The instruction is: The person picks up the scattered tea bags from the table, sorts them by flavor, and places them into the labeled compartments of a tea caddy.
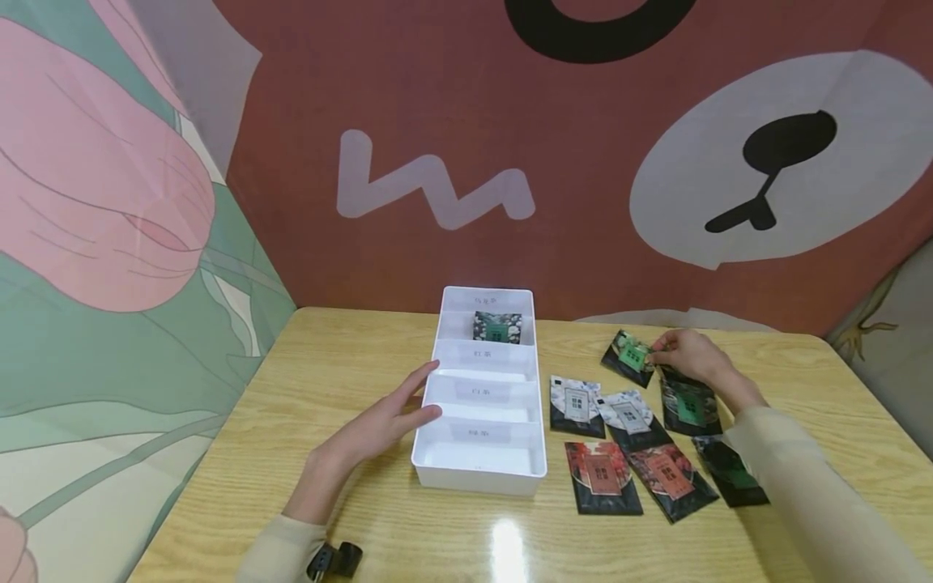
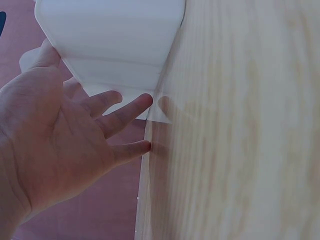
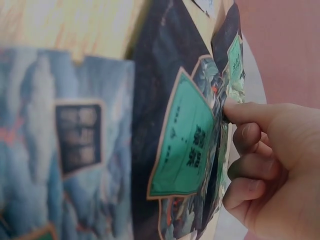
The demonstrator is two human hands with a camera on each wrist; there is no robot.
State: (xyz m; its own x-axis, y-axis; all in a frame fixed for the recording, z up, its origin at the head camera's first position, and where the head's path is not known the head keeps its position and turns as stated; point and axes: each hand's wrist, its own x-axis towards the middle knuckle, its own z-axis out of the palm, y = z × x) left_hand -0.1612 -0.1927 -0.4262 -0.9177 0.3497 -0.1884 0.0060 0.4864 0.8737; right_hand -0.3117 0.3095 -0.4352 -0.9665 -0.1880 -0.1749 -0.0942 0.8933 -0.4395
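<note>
A white divided box [image 1: 479, 482] stands on the table with its compartments in a row and printed labels inside. My left hand [image 1: 375, 425] rests against its left side, fingers spread; in the left wrist view the left hand [image 2: 65, 130] touches the white wall [image 2: 115, 45]. One dark packet with a green label [image 1: 498, 328] lies in the farthest compartment. To the right, my right hand [image 1: 692, 356] pinches the edge of a green-labelled packet [image 1: 628, 358], probably a tea sachet. In the right wrist view, thumb and forefinger of the right hand [image 3: 270, 160] meet at that packet's [image 3: 235, 65] edge.
Right of the box lie two white-labelled packets [image 1: 576, 406], two red-labelled packets [image 1: 603, 479], and more dark green ones [image 1: 688, 403], some overlapping. A patterned wall [image 1: 408, 267] borders the table [image 1: 350, 340] at the back. A small black object [image 1: 348, 559] sits by the left sleeve.
</note>
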